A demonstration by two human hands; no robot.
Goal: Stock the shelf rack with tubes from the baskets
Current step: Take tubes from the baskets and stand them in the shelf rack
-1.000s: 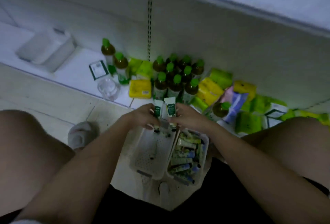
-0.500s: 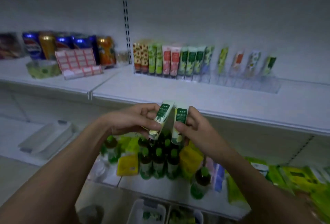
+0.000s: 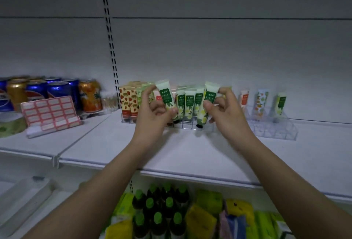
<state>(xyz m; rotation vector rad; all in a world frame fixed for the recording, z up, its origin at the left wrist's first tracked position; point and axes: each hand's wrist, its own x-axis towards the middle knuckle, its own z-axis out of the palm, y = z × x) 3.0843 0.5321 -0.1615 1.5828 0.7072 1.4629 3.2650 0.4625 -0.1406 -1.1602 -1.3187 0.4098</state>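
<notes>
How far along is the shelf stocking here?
Partly done: the clear rack already holds many upright tubes on its left side, and three spaced out on the right. In hand: the left hand and right hand each grip a green-label tube. Left: several right-side slots look unfilled.

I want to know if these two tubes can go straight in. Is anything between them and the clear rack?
Nothing visible blocks them. The left hand and right hand each hold a green tube right before the clear rack; its middle slots already hold matching tubes, its right side has open slots.
</notes>
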